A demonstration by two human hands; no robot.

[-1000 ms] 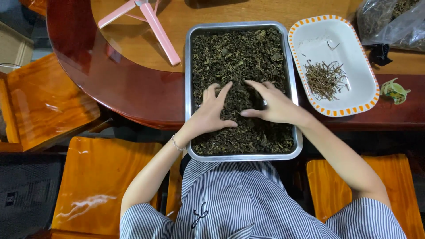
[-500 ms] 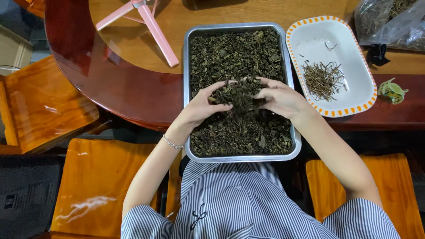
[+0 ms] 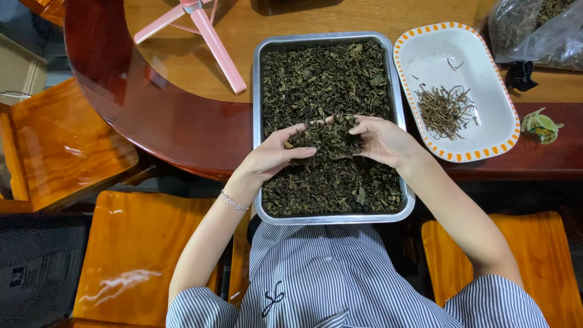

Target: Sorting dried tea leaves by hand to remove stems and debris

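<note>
A rectangular metal tray (image 3: 257, 121) full of dark dried leaves (image 3: 322, 79) rests at the near edge of a round wooden table. My left hand (image 3: 270, 156) and my right hand (image 3: 382, 140) face each other over the tray's middle. Together they cup a heap of dried leaves (image 3: 331, 138) lifted a little above the rest. A thin bracelet sits on my left wrist. To the right stands a white oval dish with an orange-dashed rim (image 3: 486, 91) holding a small pile of thin stems (image 3: 445, 109).
Pink tripod legs (image 3: 209, 33) spread over the table at the back left. A clear bag of dried plant matter (image 3: 534, 27) lies at the back right, with a green clip (image 3: 540, 124) near the dish. Orange wooden stools (image 3: 139, 255) stand around me.
My hands went from lying flat on the leaves to scooping them together. They now hold a heap raised between them, slightly farther up the tray.
</note>
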